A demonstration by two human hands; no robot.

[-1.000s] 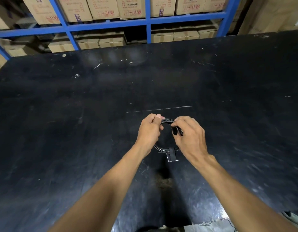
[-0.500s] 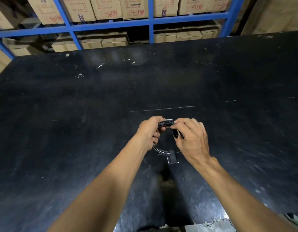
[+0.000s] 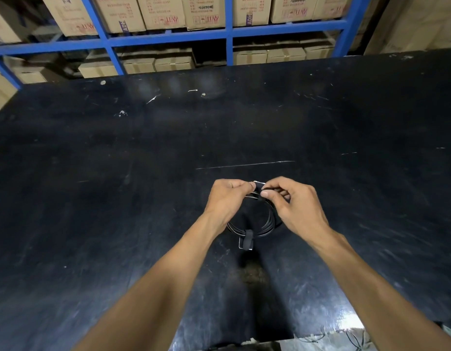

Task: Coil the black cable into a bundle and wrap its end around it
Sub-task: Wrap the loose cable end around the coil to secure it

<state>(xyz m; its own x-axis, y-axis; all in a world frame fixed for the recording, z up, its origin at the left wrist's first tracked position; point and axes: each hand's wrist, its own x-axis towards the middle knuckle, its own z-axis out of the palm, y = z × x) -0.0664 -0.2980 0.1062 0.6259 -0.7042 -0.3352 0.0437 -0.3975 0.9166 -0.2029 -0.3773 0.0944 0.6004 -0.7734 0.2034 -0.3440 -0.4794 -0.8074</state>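
The black cable [image 3: 266, 225] forms a small round coil of several loops, held just above the black table [image 3: 118, 198]. My left hand [image 3: 225, 198] pinches the coil's far left part. My right hand [image 3: 292, 203] pinches the far right part, fingertips on a short black piece [image 3: 258, 187] at the top of the coil. A black strap [image 3: 247, 239] is wrapped round the coil's near side, with a small tab hanging below it. Both hands hide the sides of the coil.
Beyond the table's far edge stands a blue steel rack [image 3: 227, 31] with several cardboard boxes [image 3: 158, 11]. More boxes [image 3: 419, 21] stand at the right. The table's near edge [image 3: 320, 335] runs close to my body.
My fingertips have drawn together at the top of the coil, and the right fingers have shifted from the coil's inner side up onto the top piece. The coil stays in place.
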